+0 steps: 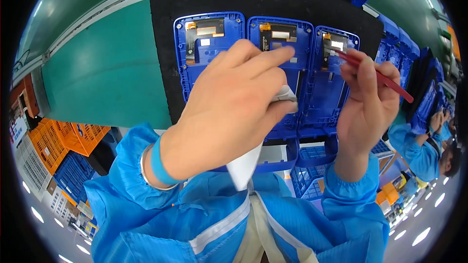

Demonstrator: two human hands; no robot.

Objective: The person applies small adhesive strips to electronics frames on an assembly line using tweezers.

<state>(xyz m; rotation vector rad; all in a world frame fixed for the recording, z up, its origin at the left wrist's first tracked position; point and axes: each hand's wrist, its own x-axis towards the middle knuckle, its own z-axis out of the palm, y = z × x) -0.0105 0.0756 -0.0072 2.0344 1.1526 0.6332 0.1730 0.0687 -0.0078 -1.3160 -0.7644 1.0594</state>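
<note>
Three blue plastic housings stand side by side, each with a dark flex circuit and a small pale window near its top: the left housing (194, 75), the middle housing (303, 44) and the right housing (321, 92). My left hand (229, 100) is over the left and middle ones, its thumb and curled fingers closed on a white sheet (244, 165) that hangs below the palm. The forefinger points across the middle housing. In my right hand (368, 102) is a pair of red tweezers (397, 89), tips at the flex circuit (327, 54) of the right housing. Whether they touch it I cannot tell.
The housings lie on a black foam mat (209, 0) over a green table (102, 68). More blue housings (397, 44) line the far and right sides. Orange crates (73, 136) and a blue crate (73, 170) stand lower left. A co-worker (421, 151) is at the right.
</note>
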